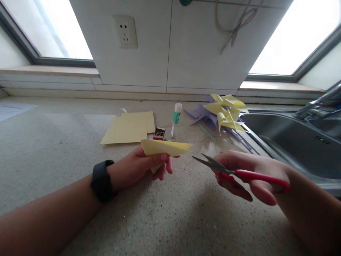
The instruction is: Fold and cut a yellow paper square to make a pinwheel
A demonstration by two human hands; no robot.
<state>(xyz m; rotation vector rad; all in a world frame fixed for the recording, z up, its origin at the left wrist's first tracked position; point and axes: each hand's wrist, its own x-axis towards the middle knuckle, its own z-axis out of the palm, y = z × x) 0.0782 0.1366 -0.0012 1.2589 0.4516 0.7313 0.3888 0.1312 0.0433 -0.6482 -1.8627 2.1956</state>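
Observation:
My left hand [138,167], with a black watch on its wrist, pinches a folded yellow paper [163,147] and holds it above the speckled counter [53,149]. To its right, my right hand [247,177] grips red-handled scissors [231,171]. The blades are slightly apart and point left at the paper's tip, a short gap away from it.
Flat yellow sheets [128,128] lie behind my left hand, with a small red box [159,133] and a glue stick [176,113] beside them. Yellow and purple paper pinwheels [223,112] rest near a steel sink [298,142] at right. A wall socket [125,32] sits above.

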